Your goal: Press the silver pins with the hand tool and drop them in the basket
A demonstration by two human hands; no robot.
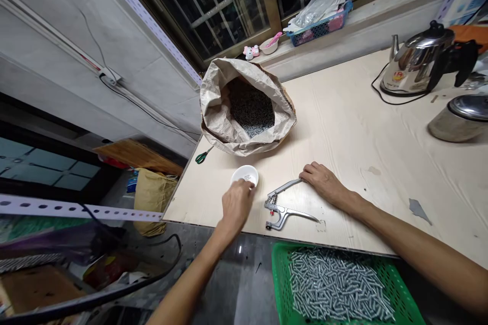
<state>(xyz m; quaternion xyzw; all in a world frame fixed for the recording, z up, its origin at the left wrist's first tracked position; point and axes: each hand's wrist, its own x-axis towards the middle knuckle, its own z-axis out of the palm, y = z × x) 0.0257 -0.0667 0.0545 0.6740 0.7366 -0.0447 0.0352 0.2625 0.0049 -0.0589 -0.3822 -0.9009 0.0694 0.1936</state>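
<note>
My left hand (236,205) reaches to a small white bowl (244,174) near the table's front left and touches its near rim, fingers curled downward. My right hand (324,183) lies on the pale wooden table (362,132), fingers bent, its fingertips on the upper handle of a metal plier-like hand press (284,205) that rests flat between both hands. Behind the bowl stands an open woven sack (244,106) full of small dark metal parts.
A green basket (335,284) with several silvery pins sits below the table's front edge. Green-handled scissors (204,155) lie left of the sack. A steel kettle (419,61) with its cord and a lidded pot (461,119) stand at the far right. A blue basket (320,25) is on the window sill.
</note>
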